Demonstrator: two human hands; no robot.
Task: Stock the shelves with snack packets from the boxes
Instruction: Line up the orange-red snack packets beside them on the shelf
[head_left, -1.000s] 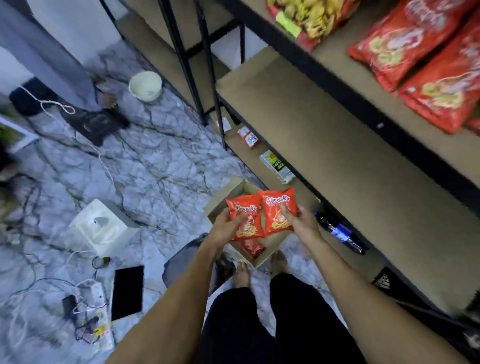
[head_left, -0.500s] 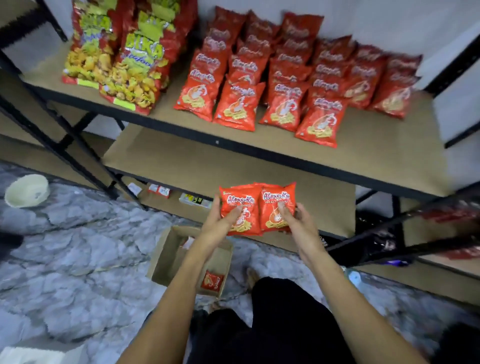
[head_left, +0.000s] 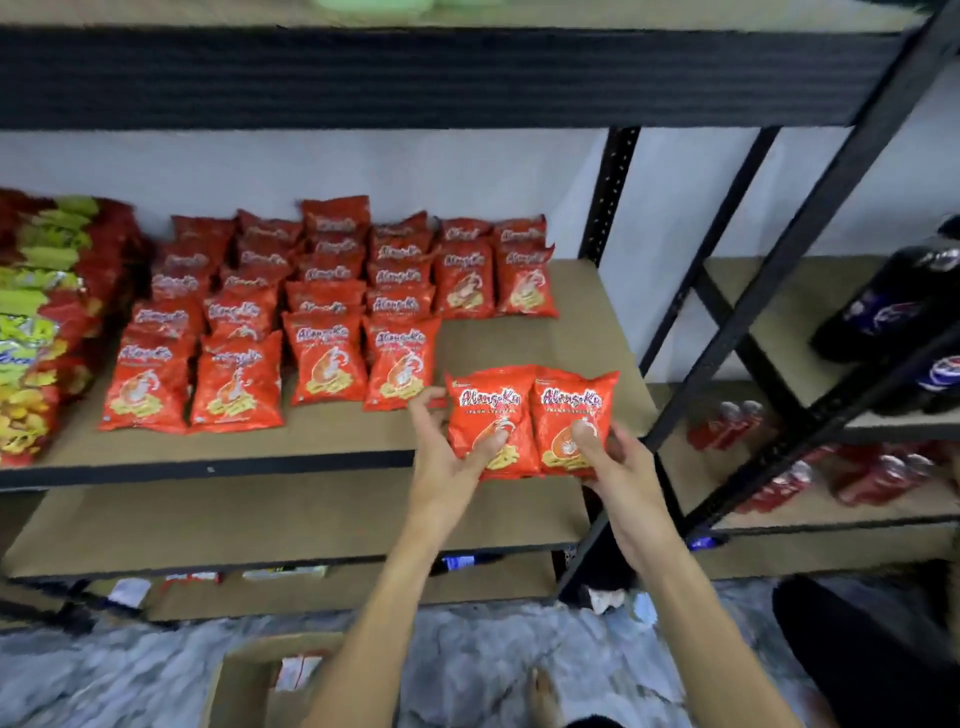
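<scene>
Head view crops the cardboard box (head_left: 244, 686) at the bottom edge, below the left hand (head_left: 447, 460) and right hand (head_left: 621, 470), and hides their fingers behind two glossy red packets held touching side by side over the shelf (head_left: 571, 332) front, the left packet (head_left: 488, 410) gripped in the left hand, the right packet (head_left: 574, 408) in the right hand, thumbs on their fronts.

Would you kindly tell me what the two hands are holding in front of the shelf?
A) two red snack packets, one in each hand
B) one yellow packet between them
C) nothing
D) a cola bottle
A: the left hand pinches one red snack packet and the right hand pinches a second red packet beside it.
</scene>
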